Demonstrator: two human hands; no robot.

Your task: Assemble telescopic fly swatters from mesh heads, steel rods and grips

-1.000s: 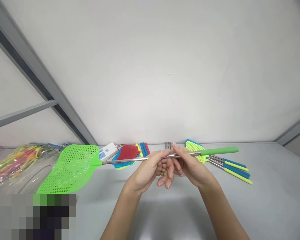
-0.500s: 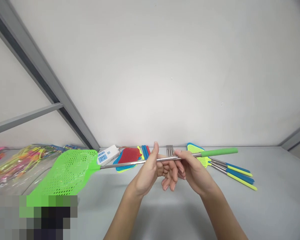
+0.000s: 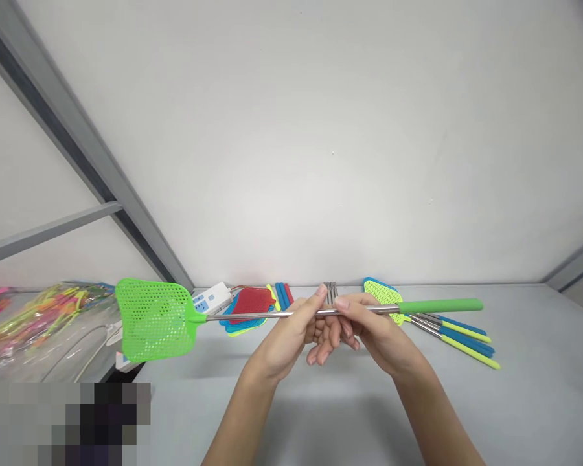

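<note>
You've got your left hand (image 3: 287, 340) and right hand (image 3: 377, 330) pinching the green fly swatter (image 3: 195, 318) by its metal shaft (image 3: 383, 309), mesh head (image 3: 156, 320) sticking out left of your grip and handle (image 3: 442, 305) out right. Blue and yellow swatters (image 3: 466, 340) lie past your right hand.

Swatter shaft (image 3: 250, 316) partly covered by left hand (image 3: 282, 343) and right hand (image 3: 381, 330). Plastic bag (image 3: 26, 356) cut by left edge. Lower-left corner pixelated.

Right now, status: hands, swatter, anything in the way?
Left hand and right hand gripping green swatter by its rod. Mesh head out left, grip out right. Power strip, red mesh head beyond rod.
</note>
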